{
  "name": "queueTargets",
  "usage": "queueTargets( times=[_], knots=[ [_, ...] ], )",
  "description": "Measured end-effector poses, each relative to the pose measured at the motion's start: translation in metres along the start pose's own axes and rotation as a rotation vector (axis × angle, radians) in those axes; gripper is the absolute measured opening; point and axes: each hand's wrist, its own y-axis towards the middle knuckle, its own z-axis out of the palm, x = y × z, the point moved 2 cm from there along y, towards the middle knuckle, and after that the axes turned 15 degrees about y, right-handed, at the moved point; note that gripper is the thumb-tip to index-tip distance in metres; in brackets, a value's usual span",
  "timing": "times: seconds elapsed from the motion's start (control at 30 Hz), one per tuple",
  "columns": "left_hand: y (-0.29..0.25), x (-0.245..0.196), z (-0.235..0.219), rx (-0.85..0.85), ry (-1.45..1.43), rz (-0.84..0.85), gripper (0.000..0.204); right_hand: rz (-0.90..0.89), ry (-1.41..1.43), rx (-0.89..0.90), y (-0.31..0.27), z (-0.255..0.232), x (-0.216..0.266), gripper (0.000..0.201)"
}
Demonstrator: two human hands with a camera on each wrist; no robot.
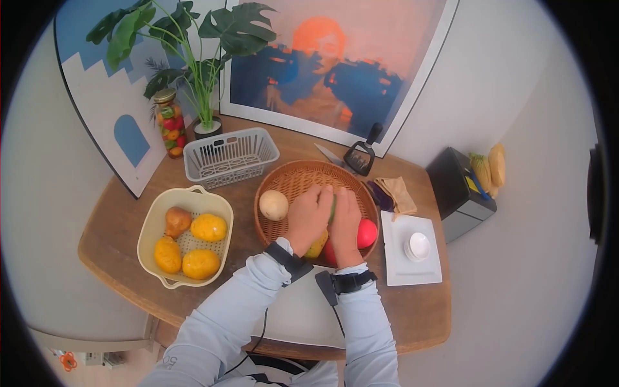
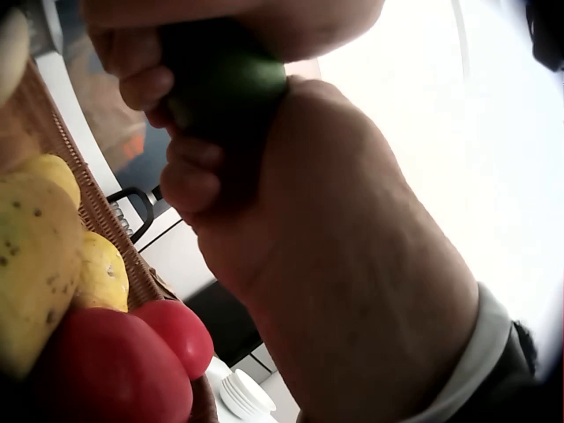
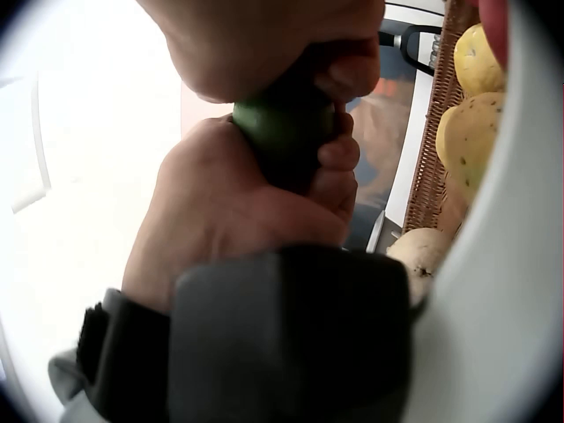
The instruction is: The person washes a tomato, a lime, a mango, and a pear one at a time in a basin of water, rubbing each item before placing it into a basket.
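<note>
The left hand (image 1: 308,219) and right hand (image 1: 347,227) meet over the wicker basket (image 1: 265,236) on the worktop (image 1: 116,222). Their fingers are curled round a smooth, dark green vegetable or fruit (image 2: 238,92), clamped between them above the basket's contents; its exact kind is hard to tell with so much of it covered. Speckled yellow fruit (image 2: 37,256) and glossy red produce (image 2: 119,366) lie in the basket, with a pale round vegetable (image 1: 273,205) at its left side.

For a sound hold, the pressure should come evenly from both hands, firm enough that the slick-looking skin cannot slip, yet light enough not to bruise it. The wrists are best level with each other, and the knuckles clear of the rounded produce below, which could roll if knocked.
</note>
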Motion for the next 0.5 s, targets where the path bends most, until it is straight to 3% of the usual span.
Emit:
queueTargets(
  times=[0.07,0.1,0.13,0.23,0.3,0.43,0.5],
  knots=[
    [-0.008,-0.017,-0.007,0.056,0.138,-0.004,0.043,0.130,0.139,-0.009,0.004,-0.009,-0.018,0.032],
    [-0.009,-0.011,-0.002,-0.004,0.145,0.054,0.041,0.214,0.197,-0.017,0.005,-0.011,-0.010,0.032],
    [-0.005,0.000,0.006,0.014,0.012,-0.019,0.040,0.299,0.255,-0.026,0.005,-0.011,0.003,0.031],
    [0.004,0.018,0.015,0.102,-0.347,-0.215,0.039,-0.217,-0.257,0.019,-0.004,0.012,0.066,0.031],
    [0.005,0.020,0.004,0.197,-0.535,-0.317,0.038,-0.236,-0.270,0.008,-0.005,0.016,0.067,0.033],
    [-0.003,-0.004,-0.003,-0.073,0.045,0.071,0.037,-0.392,-0.455,0.046,0.002,0.007,0.028,0.037],
    [-0.007,-0.011,-0.003,-0.141,0.222,0.200,0.036,0.362,0.204,0.029,0.005,-0.013,0.024,0.035]
  ],
)
